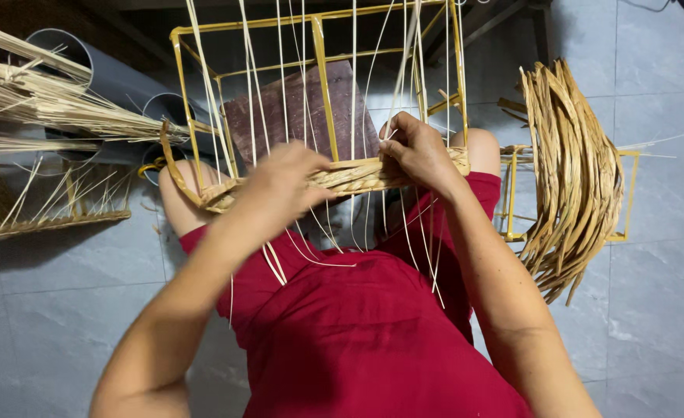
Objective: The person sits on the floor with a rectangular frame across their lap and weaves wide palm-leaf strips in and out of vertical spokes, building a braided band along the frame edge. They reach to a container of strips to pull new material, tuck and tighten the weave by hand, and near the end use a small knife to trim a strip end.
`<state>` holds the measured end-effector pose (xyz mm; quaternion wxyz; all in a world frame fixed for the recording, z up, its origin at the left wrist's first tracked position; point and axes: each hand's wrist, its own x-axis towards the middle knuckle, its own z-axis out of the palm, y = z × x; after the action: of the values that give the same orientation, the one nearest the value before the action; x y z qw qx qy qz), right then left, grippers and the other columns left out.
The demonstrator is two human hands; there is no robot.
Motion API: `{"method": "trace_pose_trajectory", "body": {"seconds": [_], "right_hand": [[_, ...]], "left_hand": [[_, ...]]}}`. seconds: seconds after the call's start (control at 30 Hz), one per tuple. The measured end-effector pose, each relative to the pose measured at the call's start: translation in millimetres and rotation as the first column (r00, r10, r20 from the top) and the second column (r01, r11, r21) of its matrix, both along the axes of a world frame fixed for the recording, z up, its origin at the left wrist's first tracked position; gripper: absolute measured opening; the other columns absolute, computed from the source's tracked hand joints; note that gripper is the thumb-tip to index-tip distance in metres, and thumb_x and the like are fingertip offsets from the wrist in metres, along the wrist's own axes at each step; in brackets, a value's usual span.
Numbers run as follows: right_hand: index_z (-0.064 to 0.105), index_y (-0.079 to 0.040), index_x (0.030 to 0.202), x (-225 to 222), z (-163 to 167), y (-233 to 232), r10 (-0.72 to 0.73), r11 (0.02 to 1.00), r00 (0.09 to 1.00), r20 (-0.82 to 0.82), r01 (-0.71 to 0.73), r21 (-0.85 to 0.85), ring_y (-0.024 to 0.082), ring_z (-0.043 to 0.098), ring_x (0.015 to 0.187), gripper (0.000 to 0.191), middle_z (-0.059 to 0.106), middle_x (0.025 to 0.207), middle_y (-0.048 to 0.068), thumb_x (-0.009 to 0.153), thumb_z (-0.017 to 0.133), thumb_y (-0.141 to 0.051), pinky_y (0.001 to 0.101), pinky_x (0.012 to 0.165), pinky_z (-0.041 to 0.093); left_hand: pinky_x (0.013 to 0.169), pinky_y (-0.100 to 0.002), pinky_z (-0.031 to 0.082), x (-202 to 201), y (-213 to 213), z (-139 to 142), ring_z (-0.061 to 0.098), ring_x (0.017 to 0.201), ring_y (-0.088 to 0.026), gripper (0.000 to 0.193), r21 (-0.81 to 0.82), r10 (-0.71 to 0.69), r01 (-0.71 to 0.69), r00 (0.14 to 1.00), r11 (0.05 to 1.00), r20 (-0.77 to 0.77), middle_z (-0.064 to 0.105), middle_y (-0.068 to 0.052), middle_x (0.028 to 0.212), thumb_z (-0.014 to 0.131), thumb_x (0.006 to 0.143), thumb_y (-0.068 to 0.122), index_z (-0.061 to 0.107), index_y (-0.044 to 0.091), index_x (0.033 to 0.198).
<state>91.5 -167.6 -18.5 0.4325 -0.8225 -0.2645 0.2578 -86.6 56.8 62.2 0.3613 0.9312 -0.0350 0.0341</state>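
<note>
Head view, looking down. A yellow wire frame rests across the lap of a seated person in a red garment; a woven band of straw runs along its lower rail, and thin pale strands rise through the frame and hang below the band. The right hand is closed on the band near the frame's right corner, its fingers pinching a strand against the weave. The left hand lies over the band towards the frame's left side, fingers curled down onto it; whether it grips a strand cannot be told. Inside the frame, a dark reddish board shows behind the strands. To the right, a bundle of flat curved straw strips lies over a second yellow frame on the grey tiled floor. To the left are loose straw stalks, grey pipes and another partly woven frame.
</note>
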Motion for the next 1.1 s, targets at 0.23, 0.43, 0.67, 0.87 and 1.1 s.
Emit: {"method": "trace_pose_trajectory", "body": {"seconds": [0.23,0.43,0.67,0.87,1.1], "right_hand": [[0.066,0.001,0.104,-4.3,19.2,-7.0,-0.168,0.974,0.986,0.013,0.164,0.157,0.008,0.068,0.08,0.012,0.072,0.086,0.005,0.106,0.066,-0.01,0.0245,0.072,0.056],[0.068,-0.002,0.128,-13.8,28.4,-0.7,0.111,0.994,0.983,-0.146,-0.106,0.04,0.008,0.074,0.086,0.036,0.079,0.103,0.007,0.094,0.071,-0.014,0.0251,0.075,0.062],[0.077,-0.005,0.114,-13.4,29.7,7.1,0.123,0.99,0.985,-0.121,-0.13,-0.051,0.008,0.073,0.069,0.023,0.079,0.084,0.005,0.093,0.075,-0.015,0.0246,0.062,0.062],[0.073,-0.004,0.105,-16.2,25.0,10.4,0.041,0.998,0.98,-0.192,-0.052,-0.047,0.006,0.065,0.062,0.014,0.071,0.073,0.002,0.097,0.07,-0.015,0.0252,0.056,0.056],[0.064,-0.003,0.106,-16.9,16.2,7.8,0.037,0.999,0.993,-0.111,-0.037,0.003,0.009,0.063,0.065,0.013,0.068,0.075,0.004,0.1,0.068,-0.014,0.0267,0.06,0.054]], "left_hand": [[0.085,-0.041,0.057,39.8,-39.3,-49.0,0.065,0.098,-0.029,0.031,0.258,-0.019,0.04,0.996,0.965,-0.086,0.064,-0.014,0.1,0.082,0.078,0.014,0.063,0.001,0.098],[0.076,-0.039,0.058,50.5,-2.5,-31.3,0.069,0.084,-0.023,0.028,0.135,-0.072,0.12,0.946,0.984,-0.316,0.069,-0.009,0.091,0.077,0.088,0.025,0.063,0.007,0.104],[0.075,-0.037,0.055,41.3,42.8,32.8,0.067,0.087,-0.02,0.023,0.221,-0.065,0.053,0.997,0.974,0.05,0.07,-0.001,0.091,0.082,0.085,0.028,0.071,0.015,0.1],[0.083,-0.038,0.051,38.2,48.7,70.6,0.06,0.098,-0.025,0.023,0.208,-0.027,-0.086,0.872,0.974,0.489,0.067,-0.003,0.1,0.086,0.093,0.033,0.078,0.013,0.101],[0.067,-0.041,0.053,62.8,-13.7,-11.9,0.064,0.066,-0.024,0.027,0.014,0.12,-0.121,0.991,0.993,0.054,0.069,-0.011,0.073,0.071,0.1,0.029,0.08,0.007,0.086]]}}
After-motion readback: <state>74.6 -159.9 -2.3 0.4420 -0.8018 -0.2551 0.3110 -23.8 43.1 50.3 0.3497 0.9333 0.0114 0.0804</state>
